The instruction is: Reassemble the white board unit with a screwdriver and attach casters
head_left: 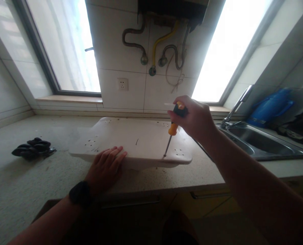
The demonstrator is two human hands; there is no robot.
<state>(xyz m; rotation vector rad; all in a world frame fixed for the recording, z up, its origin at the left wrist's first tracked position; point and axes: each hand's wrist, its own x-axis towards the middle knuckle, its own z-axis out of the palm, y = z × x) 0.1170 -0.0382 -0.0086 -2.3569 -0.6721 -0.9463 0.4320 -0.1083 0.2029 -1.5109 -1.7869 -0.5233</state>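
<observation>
A white plastic panel point(131, 136), with small holes near its corners, lies on the countertop. My right hand point(192, 110) is wrapped round the handle of a yellow and dark green screwdriver point(173, 128). The shaft slants down, its tip touching the panel near the front right edge, at what looks like a screw. Across the panel's front edge, left of the middle, my left hand point(107, 163) lies with fingers stretched out flat on top. A cluster of black pieces point(33, 149), whose kind I cannot make out, lies to the left.
A steel sink point(263, 139) with a tap point(239, 105) is at the right, beside a blue plastic jug-like container point(270, 107). Hoses and a yellow pipe point(157, 44) hang on the tiled wall above a socket point(122, 84). Cabinet handles point(209, 195) run below the counter's front edge.
</observation>
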